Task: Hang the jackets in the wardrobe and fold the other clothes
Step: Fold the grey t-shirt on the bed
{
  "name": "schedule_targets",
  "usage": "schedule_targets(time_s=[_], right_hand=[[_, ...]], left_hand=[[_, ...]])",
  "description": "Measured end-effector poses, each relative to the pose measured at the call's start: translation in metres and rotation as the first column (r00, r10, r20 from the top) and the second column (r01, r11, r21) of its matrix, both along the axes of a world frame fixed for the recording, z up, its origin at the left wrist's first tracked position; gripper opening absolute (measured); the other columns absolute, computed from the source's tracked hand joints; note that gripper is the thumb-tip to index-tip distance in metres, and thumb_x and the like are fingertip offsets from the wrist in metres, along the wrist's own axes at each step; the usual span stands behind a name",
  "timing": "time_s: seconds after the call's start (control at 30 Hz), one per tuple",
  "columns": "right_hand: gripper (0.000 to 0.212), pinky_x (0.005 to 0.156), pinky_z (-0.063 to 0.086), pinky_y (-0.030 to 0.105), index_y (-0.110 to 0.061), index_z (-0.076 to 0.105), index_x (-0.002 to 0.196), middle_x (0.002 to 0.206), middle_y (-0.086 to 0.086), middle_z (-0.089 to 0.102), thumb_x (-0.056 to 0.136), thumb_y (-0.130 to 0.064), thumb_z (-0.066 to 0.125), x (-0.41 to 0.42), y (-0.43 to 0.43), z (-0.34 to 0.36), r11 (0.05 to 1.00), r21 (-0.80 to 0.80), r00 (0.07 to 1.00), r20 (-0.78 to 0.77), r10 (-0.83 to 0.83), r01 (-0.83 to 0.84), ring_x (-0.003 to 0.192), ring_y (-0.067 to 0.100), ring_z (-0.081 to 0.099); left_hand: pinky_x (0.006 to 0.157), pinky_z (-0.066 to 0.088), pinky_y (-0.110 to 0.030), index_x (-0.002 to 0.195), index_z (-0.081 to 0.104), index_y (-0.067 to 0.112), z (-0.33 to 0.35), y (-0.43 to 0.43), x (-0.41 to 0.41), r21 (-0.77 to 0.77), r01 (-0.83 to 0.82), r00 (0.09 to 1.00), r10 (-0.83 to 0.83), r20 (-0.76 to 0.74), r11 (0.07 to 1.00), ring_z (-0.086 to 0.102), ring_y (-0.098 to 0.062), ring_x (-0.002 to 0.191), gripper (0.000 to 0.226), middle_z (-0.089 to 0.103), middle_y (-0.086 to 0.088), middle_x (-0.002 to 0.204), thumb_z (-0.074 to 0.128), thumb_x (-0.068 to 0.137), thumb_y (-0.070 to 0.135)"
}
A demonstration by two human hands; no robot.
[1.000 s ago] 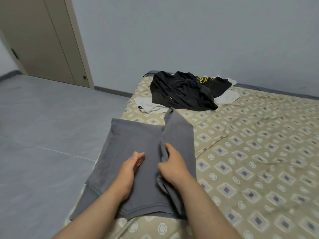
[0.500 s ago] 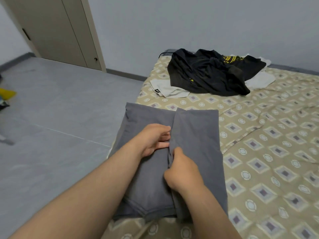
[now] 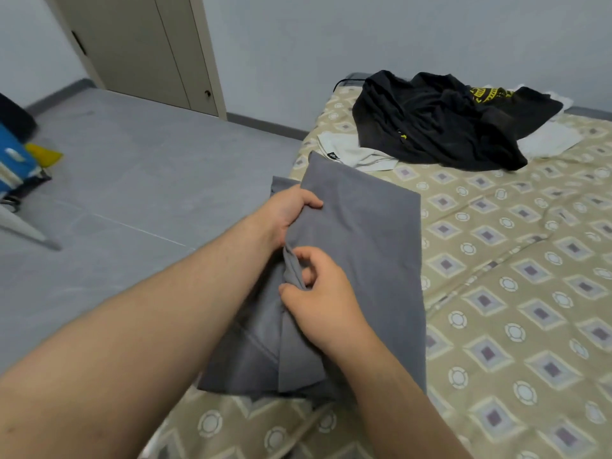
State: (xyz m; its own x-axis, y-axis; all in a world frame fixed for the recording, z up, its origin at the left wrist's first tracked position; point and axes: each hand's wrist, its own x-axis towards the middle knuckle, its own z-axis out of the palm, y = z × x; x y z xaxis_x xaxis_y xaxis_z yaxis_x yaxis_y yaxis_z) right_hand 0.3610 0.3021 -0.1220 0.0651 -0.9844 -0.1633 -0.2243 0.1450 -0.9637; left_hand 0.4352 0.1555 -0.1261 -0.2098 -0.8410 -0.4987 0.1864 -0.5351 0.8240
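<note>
While both hands hold the grey top (image 3: 364, 253), the step in hand looks like folding one long side in over the middle. The grey top lies on the bed (image 3: 513, 293), right at the bed's left edge, in the middle of the frame. The left hand (image 3: 288, 210) grips the cloth's left side, with its fingers (image 3: 311, 203) curled round the edge. Lower down, the right hand (image 3: 321, 299) pinches a small ridge of cloth between thumb and fingers.

The top makes a long shape. Its long side runs from the bottom of the frame up to the middle. One far corner pokes up toward the pale clothes (image 3: 357, 154).

Next, I think the flap must be laid flat with its edges lined up, then smoothed. The black jacket (image 3: 430, 127), at the upper right, is not yet hung.
</note>
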Motion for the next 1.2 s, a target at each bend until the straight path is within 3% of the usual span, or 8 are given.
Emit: schedule_targets(time_s=[0.1,0.27,0.37,0.5,0.63,0.83,1.03,1.2], right_hand=[[0.035,0.06,0.046,0.026,-0.034,0.057,0.107,0.075,-0.007,0.058,0.087,-0.006,0.064,0.029,0.005,-0.005,0.994,0.046,0.992,0.092,0.09,-0.094,0.061,0.007,0.054],[0.029,0.056,0.055,0.034,-0.021,0.055,0.123,0.089,0.001,0.058,0.095,-0.013,0.06,0.023,0.004,0.002,0.982,0.181,0.954,0.298,-0.005,-0.051,0.072,0.017,0.06],[0.008,0.065,0.059,0.037,-0.022,0.062,0.096,0.082,-0.002,0.062,0.089,-0.02,0.062,0.004,-0.009,-0.007,0.964,0.171,0.969,0.109,-0.223,0.203,0.069,0.018,0.061],[0.013,0.083,0.056,0.046,-0.023,0.065,0.081,0.082,-0.005,0.067,0.074,-0.03,0.055,-0.006,-0.012,-0.015,0.954,0.143,0.957,-0.167,-0.239,0.264,0.084,0.023,0.067],[0.011,0.073,0.041,0.028,-0.019,0.065,0.086,0.083,-0.007,0.065,0.087,-0.018,0.054,-0.019,-0.011,-0.016,0.962,0.042,0.883,-0.41,-0.231,0.271,0.085,0.019,0.06],[0.036,0.09,0.046,0.039,-0.012,0.059,0.114,0.113,0.014,0.058,0.082,-0.028,0.056,-0.075,0.012,-0.023,0.898,0.043,0.636,-0.721,-0.275,0.437,0.106,0.037,0.054],[0.04,0.077,0.053,0.037,-0.007,0.06,0.104,0.099,0.007,0.065,0.082,-0.04,0.067,-0.081,0.042,-0.02,0.788,0.375,0.831,-0.477,-0.287,0.488,0.087,0.028,0.064],[0.028,0.059,0.058,0.036,0.0,0.058,0.113,0.108,0.018,0.068,0.088,-0.01,0.067,-0.086,0.07,-0.02,0.698,0.582,0.902,-0.172,-0.395,0.417,0.091,0.035,0.068]], left_hand=[[0.055,0.056,-0.03,0.114,0.057,0.01,0.003,-0.002,0.033,0.084,-0.045,0.995,0.037,0.097,0.995,0.063,-0.027,0.064,0.03,0.064,-0.014,0.083,0.044,0.089,0.002],[0.063,0.054,-0.029,0.079,0.063,0.008,0.003,0.026,0.067,0.164,-0.008,0.961,-0.038,0.274,0.986,0.066,-0.018,0.051,0.02,0.069,-0.007,0.061,0.052,0.095,0.013],[0.07,0.051,-0.03,0.079,0.063,0.012,-0.011,0.059,0.085,0.099,0.015,0.893,-0.058,0.445,0.995,0.064,-0.02,0.066,0.014,0.069,-0.008,0.077,0.059,0.092,0.014],[0.051,0.035,-0.022,0.069,0.053,0.014,-0.027,0.105,0.105,-0.003,-0.008,0.821,0.009,0.571,1.0,0.051,-0.014,0.053,0.025,0.059,-0.003,0.064,0.064,0.09,0.02],[0.056,0.031,-0.029,0.07,0.049,0.015,-0.042,0.128,0.109,-0.112,-0.017,0.745,0.088,0.662,0.994,0.042,-0.017,0.058,0.029,0.049,-0.005,0.065,0.062,0.092,0.029],[0.063,0.044,-0.03,0.078,0.06,0.006,-0.034,0.14,0.113,0.087,0.035,0.749,-0.084,0.658,0.996,0.063,-0.026,0.069,0.033,0.069,-0.011,0.081,0.065,0.089,0.037],[0.072,0.056,-0.03,0.103,0.07,0.007,-0.018,0.163,0.122,0.198,0.132,0.86,-0.211,0.465,0.971,0.074,-0.022,0.086,0.022,0.077,-0.006,0.093,0.065,0.093,0.026],[0.06,0.056,-0.031,0.104,0.065,0.001,-0.023,0.193,0.119,0.211,-0.014,0.947,-0.055,0.316,0.977,0.071,-0.027,0.072,0.019,0.075,-0.016,0.091,0.05,0.101,0.012]])
